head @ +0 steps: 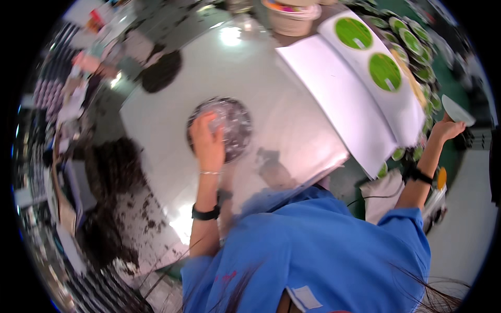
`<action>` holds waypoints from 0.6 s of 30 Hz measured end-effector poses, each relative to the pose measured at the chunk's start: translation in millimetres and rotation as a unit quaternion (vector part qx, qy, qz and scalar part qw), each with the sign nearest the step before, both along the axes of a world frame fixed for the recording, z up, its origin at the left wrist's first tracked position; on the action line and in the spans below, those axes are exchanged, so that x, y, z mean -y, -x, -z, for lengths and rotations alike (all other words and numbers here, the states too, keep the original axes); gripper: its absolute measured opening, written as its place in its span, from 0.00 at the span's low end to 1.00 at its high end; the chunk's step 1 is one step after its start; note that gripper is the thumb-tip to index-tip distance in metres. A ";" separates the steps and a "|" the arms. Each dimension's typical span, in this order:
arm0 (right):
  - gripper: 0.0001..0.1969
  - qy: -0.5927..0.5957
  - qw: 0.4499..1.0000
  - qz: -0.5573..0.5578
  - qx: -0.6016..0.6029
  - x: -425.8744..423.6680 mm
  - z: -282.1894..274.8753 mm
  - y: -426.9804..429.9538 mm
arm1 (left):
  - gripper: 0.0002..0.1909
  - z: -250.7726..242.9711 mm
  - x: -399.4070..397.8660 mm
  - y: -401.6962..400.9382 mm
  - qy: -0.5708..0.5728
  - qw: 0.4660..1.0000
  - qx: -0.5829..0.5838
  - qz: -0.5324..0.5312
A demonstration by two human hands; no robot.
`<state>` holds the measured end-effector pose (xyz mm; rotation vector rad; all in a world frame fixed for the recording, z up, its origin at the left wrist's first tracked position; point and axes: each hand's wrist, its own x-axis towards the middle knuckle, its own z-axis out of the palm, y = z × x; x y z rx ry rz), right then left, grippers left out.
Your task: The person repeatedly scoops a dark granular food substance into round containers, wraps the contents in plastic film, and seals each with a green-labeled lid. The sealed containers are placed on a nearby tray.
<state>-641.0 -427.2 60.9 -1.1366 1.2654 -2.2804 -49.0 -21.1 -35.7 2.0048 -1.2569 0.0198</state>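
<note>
My left hand lies on a round, dark container with a shiny, clear surface, near the middle of the metal worktable. Its fingers are bent over the container's left side; whether they grip it cannot be told. Far out to the right, my right hand holds a thin, pale disc by its lower edge, beyond the table. A sheet of round green labels with a wide white backing lies along the table's right side.
Dark, soil-like crumbs are heaped at the table's left, with another dark clump at the upper left. A stack of pale tubs stands at the top. Many green-labelled round packs are piled at the right. A pale bag is beside the table.
</note>
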 end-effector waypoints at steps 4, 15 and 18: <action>0.23 0.039 0.875 -0.240 -0.419 -133.0 28.7 -264.0 | 0.16 -3.5 -2.4 8.4 0.052 0.994 -0.068 -0.075; 0.17 0.014 0.592 -0.733 -0.335 -296.3 55.5 -443.5 | 0.19 25.0 -1.3 0.4 0.145 0.955 -0.237 -0.105; 0.20 0.010 0.617 -0.727 -0.301 -290.5 40.3 -465.3 | 0.20 22.5 1.9 0.2 0.154 0.952 -0.252 -0.079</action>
